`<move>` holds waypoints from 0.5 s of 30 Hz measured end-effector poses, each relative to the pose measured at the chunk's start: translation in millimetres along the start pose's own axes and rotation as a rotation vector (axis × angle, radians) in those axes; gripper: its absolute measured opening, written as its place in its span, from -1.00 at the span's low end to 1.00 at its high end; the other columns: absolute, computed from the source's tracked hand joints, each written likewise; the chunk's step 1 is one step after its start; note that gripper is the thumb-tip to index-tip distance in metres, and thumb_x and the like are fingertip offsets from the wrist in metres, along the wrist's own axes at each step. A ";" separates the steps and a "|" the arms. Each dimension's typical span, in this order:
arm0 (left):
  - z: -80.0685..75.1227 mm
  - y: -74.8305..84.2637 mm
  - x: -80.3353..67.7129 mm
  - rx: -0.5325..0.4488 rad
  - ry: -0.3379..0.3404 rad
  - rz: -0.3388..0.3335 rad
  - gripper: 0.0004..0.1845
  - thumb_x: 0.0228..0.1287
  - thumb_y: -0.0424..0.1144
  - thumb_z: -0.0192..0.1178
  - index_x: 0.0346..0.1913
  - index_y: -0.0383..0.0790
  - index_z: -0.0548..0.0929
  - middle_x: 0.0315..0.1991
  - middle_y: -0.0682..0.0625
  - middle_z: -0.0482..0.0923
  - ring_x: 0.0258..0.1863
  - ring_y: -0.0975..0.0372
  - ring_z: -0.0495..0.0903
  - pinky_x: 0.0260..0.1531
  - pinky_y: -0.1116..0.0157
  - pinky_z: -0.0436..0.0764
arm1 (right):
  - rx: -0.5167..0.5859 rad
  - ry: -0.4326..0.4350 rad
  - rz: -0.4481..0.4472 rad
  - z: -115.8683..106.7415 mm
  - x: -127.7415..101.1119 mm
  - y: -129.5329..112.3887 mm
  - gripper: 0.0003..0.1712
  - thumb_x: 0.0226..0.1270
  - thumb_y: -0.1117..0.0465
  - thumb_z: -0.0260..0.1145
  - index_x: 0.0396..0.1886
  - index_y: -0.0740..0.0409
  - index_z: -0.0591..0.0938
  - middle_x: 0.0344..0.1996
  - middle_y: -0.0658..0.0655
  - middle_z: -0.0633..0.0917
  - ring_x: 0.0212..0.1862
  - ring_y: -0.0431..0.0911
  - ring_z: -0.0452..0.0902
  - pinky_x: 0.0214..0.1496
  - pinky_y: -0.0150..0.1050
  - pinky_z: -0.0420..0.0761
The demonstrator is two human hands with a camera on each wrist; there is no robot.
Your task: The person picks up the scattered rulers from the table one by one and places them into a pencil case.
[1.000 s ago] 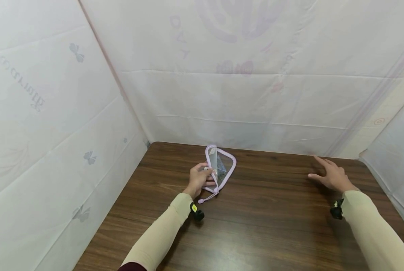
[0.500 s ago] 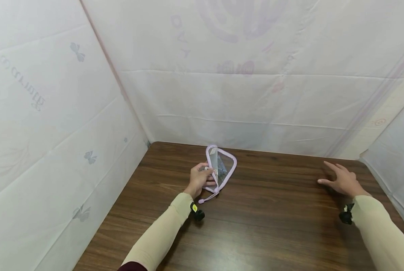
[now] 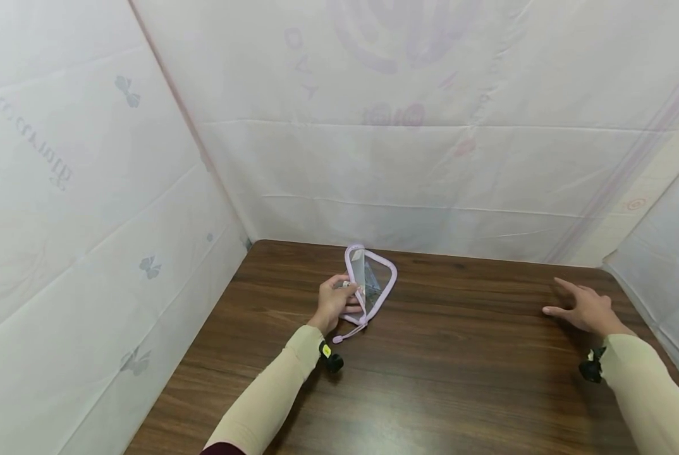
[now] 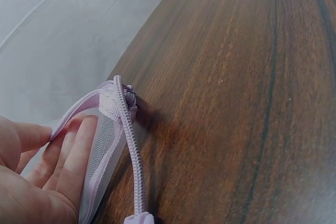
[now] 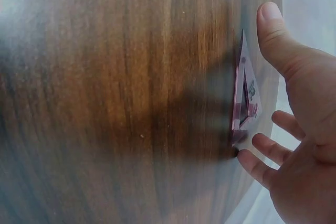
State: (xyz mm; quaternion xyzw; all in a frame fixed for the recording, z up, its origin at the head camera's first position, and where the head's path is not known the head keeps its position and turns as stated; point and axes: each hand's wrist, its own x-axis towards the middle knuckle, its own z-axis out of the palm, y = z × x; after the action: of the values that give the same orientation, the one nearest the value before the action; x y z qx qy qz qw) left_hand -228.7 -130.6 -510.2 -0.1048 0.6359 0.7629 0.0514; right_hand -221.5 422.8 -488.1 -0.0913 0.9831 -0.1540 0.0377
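My left hand holds a see-through zip pouch with lilac edging near the table's back edge. In the left wrist view, the thumb pinches the pouch's edging while the other fingers lie against its mesh. A lilac zip-pull cord hangs from the corner. Bluish contents show through the pouch in the head view. Far to the right, my right hand has its fingers spread and thumb out. Beside its fingers stands or lies a pinkish set square; whether they touch I cannot tell. The head view does not show it clearly.
A dark brown wooden table spreads beneath both hands. Pale printed cloth walls rise at the back, the left and the right. Each wrist wears a black camera.
The right hand has moved to the right and slightly toward me, fingers still spread. My left hand and the pouch have stayed in place.
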 end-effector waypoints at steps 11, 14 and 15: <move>-0.9 0.1 1.2 -0.002 0.001 -0.005 -0.72 0.41 -0.43 0.27 0.12 -0.39 0.54 -0.30 -0.24 0.75 -0.50 0.11 0.75 -0.35 0.02 0.83 | -0.003 0.005 0.004 1.1 -3.6 3.1 0.08 0.33 -0.24 0.42 0.41 0.55 0.26 0.11 0.72 0.48 0.13 0.62 0.33 -0.08 0.45 0.31; -0.7 -0.2 0.9 -0.003 -0.001 -0.013 -0.70 0.41 -0.43 0.28 0.13 -0.39 0.54 -0.27 -0.27 0.75 -0.49 0.10 0.75 -0.32 0.00 0.83 | -0.005 0.012 0.009 2.2 -5.4 3.5 0.08 0.32 -0.26 0.42 0.38 0.57 0.29 0.08 0.70 0.51 0.13 0.61 0.35 -0.11 0.39 0.34; -0.7 -0.3 1.1 -0.003 -0.001 -0.013 -0.70 0.41 -0.43 0.28 0.13 -0.39 0.54 -0.26 -0.28 0.75 -0.49 0.10 0.75 -0.31 0.00 0.83 | -0.006 0.012 0.011 2.2 -6.0 3.5 0.07 0.33 -0.25 0.41 0.38 0.57 0.29 0.06 0.69 0.53 0.12 0.61 0.36 -0.12 0.38 0.34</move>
State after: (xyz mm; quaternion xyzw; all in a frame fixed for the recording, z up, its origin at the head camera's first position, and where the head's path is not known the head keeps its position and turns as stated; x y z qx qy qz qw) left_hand -229.6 -131.3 -510.9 -0.1086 0.6339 0.7637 0.0568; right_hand -215.9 426.6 -491.0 -0.0853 0.9843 -0.1511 0.0325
